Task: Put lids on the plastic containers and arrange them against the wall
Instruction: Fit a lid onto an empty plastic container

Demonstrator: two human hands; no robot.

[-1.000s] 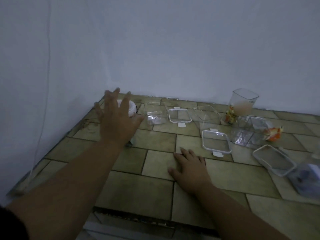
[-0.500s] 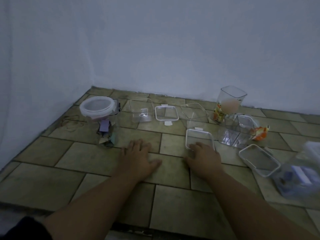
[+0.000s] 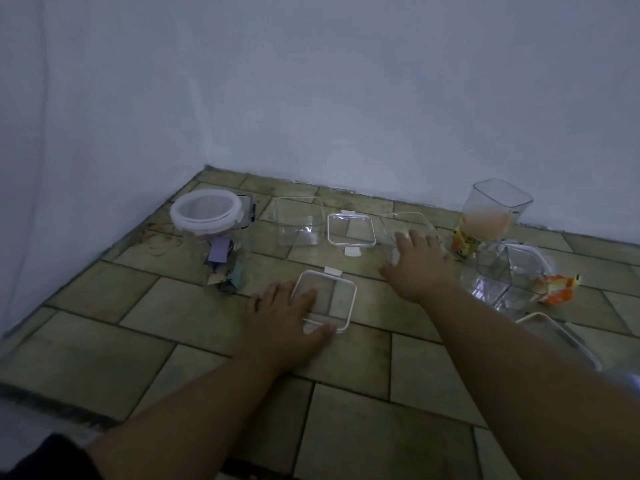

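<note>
A: Head view. Where do your hands lie on the tiled floor (image 3: 353, 403)?

B: Your left hand (image 3: 277, 320) rests palm down on the near square lid (image 3: 329, 301), a clear panel in a white frame lying flat on the tiles. Your fingers (image 3: 304, 294) overlap its left part and your thumb lies along its near edge; the grip is spread flat, pressing on the lid and not closed round it.

A: And the other hand?

B: Your right hand (image 3: 417, 265) reaches further forward, fingers spread, onto the open clear container (image 3: 410, 230) behind it. The grip is open; whether it has hold of the rim, you cannot tell.

A: How are the remaining task items placed?

B: A second square lid (image 3: 351, 229) lies flat between that container and another open clear container (image 3: 299, 220) to its left. Further left, near the corner of the wall (image 3: 311, 98), stands a round jar (image 3: 216, 237) with a white lid on it and paper scraps inside. At the right, a tall clear container (image 3: 495, 211) stands just beside the wall, open, with orange wrappers (image 3: 554, 287) and more clear tubs (image 3: 509, 271) near it. One further lid (image 3: 561, 334) shows at your right forearm, partly hidden.
</note>
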